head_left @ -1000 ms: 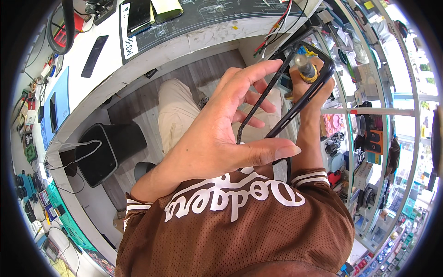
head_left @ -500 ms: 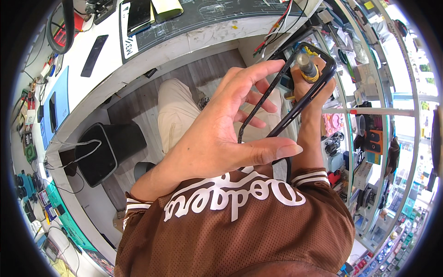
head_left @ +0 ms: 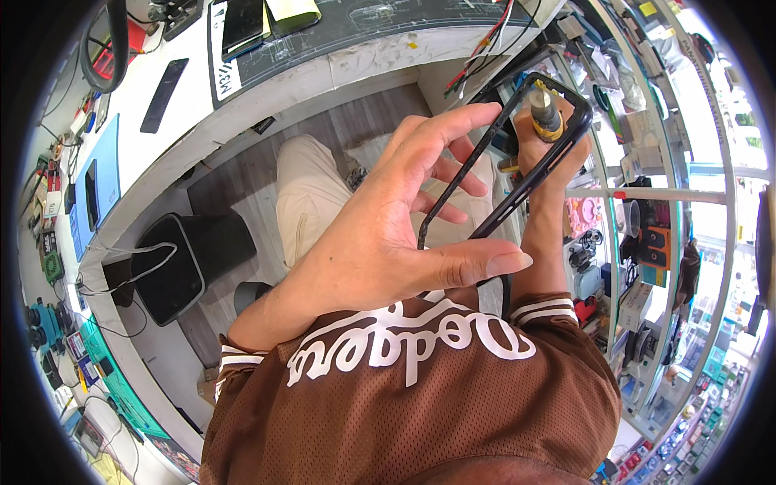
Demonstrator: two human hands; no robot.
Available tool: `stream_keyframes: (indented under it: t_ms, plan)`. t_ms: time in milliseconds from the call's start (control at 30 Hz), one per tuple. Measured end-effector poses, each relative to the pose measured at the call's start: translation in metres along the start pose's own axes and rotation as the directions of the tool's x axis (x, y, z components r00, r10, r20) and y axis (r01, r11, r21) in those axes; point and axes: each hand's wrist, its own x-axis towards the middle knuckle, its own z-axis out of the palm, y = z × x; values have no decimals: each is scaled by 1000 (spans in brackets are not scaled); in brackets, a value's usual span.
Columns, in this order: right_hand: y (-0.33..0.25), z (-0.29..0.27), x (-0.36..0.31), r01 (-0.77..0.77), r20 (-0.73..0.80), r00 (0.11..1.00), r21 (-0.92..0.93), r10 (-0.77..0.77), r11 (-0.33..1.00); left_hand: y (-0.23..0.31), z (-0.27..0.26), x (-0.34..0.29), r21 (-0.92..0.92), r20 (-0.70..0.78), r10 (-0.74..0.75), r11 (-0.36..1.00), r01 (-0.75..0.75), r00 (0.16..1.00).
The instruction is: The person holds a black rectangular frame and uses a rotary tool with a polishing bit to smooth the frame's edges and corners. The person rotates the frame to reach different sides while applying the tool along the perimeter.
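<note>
One black phone frame [head_left: 529, 182], open at its middle, is located between the thumb and fingers of the left hand [head_left: 388, 218]. Left hand condition: digits spread, gripping the frame, index fingertip bearing on the narrow rail, thumb laid across the near section. Right hand [head_left: 535, 162] condition: closed in a fist around a metal-tipped tool [head_left: 546, 121] with a yellow collar, beyond the left fingertips. The tip shows within the frame opening, close to the far end; contact between tip and frame cannot be determined.

Change from one second earlier: the tip has shifted rightward and nearer to the far end; the far end itself sits slightly farther right; the left grip is essentially unchanged.

Beneath the left hand: beige trousers [head_left: 311, 190]. Left of it: a black waste bin [head_left: 228, 246]. Ahead of it: a white workbench [head_left: 198, 81] carrying a dark printed work mat [head_left: 356, 44]. Ahead and left: a slim black phone-shaped panel [head_left: 164, 95]. Right of the right hand: stocked display shelves [head_left: 671, 196].
</note>
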Motion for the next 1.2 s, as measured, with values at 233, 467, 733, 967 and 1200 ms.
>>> stream_keyframes:
  t_ms: [233,467,733,967,1200]
  plan:
    - [0,0,0,-9,-24,1000,47,10,999,0,-1,0,5,6,-7,1000,7,1000]
    - [4,0,-15,8,57,998,85,-12,996,-1,1,2,-113,-28,-63,992,59,998]
    - [3,-2,-13,39,86,995,40,-43,998,6,5,3,-228,-65,-151,965,132,986]
    - [4,-5,2,70,84,994,81,-76,994,7,-12,5,-349,102,-173,916,198,980]
    - [11,-8,10,130,92,987,48,-134,990,11,-13,3,-442,120,-176,872,212,977]
